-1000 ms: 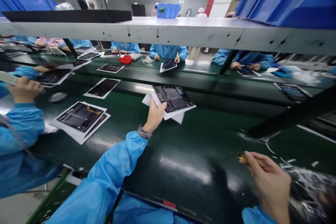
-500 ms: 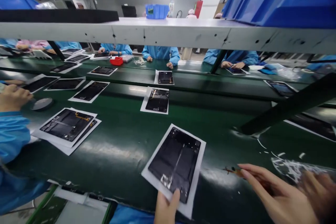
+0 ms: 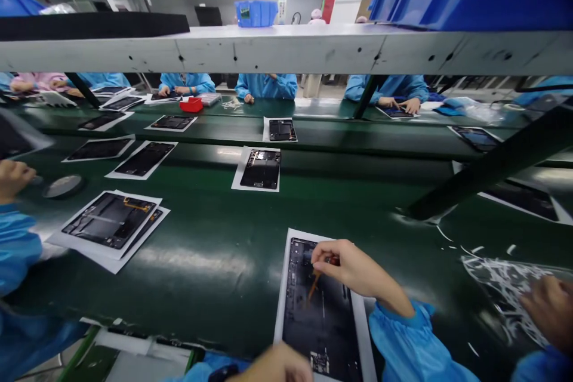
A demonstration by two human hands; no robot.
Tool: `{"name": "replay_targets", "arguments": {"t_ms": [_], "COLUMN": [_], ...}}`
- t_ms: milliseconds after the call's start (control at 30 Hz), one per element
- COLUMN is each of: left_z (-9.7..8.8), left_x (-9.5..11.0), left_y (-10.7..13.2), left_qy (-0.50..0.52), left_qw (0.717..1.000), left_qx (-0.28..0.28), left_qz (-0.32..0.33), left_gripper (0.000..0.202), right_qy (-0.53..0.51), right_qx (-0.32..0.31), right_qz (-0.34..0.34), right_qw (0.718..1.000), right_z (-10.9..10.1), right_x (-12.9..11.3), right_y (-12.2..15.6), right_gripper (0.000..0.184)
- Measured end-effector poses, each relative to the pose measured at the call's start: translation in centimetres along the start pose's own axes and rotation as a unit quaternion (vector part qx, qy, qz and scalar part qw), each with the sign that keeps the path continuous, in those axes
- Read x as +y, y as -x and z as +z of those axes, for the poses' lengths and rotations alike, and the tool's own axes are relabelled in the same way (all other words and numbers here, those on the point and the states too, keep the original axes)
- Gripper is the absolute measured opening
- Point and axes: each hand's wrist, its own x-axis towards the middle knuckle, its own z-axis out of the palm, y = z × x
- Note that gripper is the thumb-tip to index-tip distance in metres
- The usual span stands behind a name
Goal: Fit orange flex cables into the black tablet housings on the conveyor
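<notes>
A black tablet housing (image 3: pixel 322 310) on a white sheet (image 3: pixel 281 304) lies in front of me on the green bench. My right hand (image 3: pixel 342 259) is over its upper part, fingers pinched on a thin orange flex cable (image 3: pixel 314 287) that hangs down over the dark surface. My left hand (image 3: pixel 280 364), smeared by motion and cut off by the bottom edge, is at the housing's lower left; its fingers do not show clearly. Further left, two more housings (image 3: pixel 111 219) with white sheets lie overlapped.
More tablet parts on sheets, such as one housing (image 3: pixel 262 168), lie along the conveyor. A slanted dark post (image 3: pixel 487 161) stands right, beside white strips (image 3: pixel 505 292) and another person's blurred hand (image 3: pixel 548 304). A co-worker's hand (image 3: pixel 15 179) is left. A shelf (image 3: pixel 268 51) crosses above.
My right hand has moved left with the flex cable, from beside the housing to over it. The housing is turned straighter and sits lower right. At left, a co-worker has lifted a panel.
</notes>
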Motion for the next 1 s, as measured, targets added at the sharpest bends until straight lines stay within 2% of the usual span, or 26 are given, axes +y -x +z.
{"name": "replay_targets", "arguments": {"t_ms": [100,167,200,233,333,433,500,600,733,867,1000], "left_z": [-3.0,-3.8,-3.8,-3.7,-2.7,-2.6,-2.9,-3.5,-3.9,-3.9,-4.1], "left_x": [2.4,3.5,3.7,3.6,2.3,1.0,0.7,0.7,0.5,0.6,1.1], "left_y": [-1.8,-3.6,-4.5,-5.5,-7.6,-8.1,-7.8,-7.5,-8.2,-9.1,-9.5], "left_qy": [-0.057,-0.115,-0.143,-0.171,-0.248,-0.33,-0.403,-0.506,-0.575,-0.599,-0.604], "left_qw": [0.982,0.963,0.96,0.957,0.939,0.909,0.876,0.812,0.747,0.721,0.715], "left_qx": [0.148,0.183,0.171,0.158,0.164,0.173,0.168,0.17,0.183,0.16,0.134], "left_qz": [0.1,0.158,0.171,0.175,0.173,0.187,0.204,0.236,0.279,0.31,0.325], "left_gripper": [0.024,0.056,0.072,0.078,0.058,0.046,0.038,0.023,0.014,0.011,0.011], "right_qy": [-0.06,-0.081,-0.086,-0.089,-0.094,-0.052,0.003,0.055,0.095,0.122,0.137], "right_qx": [-0.011,-0.012,-0.01,-0.007,0.017,0.039,0.046,0.054,0.056,0.051,0.033], "right_qz": [0.002,-0.004,-0.008,-0.011,-0.008,0.014,0.032,0.053,0.077,0.102,0.131], "right_qw": [0.998,0.997,0.996,0.996,0.995,0.998,0.998,0.996,0.991,0.986,0.981], "right_z": [0.1,0.0,0.0,0.0,0.2,0.6,1.1,1.8,2.6,2.6,2.1], "right_x": [-1.2,-1.7,-1.6,-1.4,0.5,2.9,4.2,5.3,5.9,6.2,6.4], "right_y": [0.3,0.1,-0.3,-0.8,-2.8,-4.9,-6.1,-7.5,-9.1,-10.1,-10.6], "right_gripper": [0.013,0.013,0.013,0.014,0.014,0.014,0.013,0.011,0.009,0.011,0.012]}}
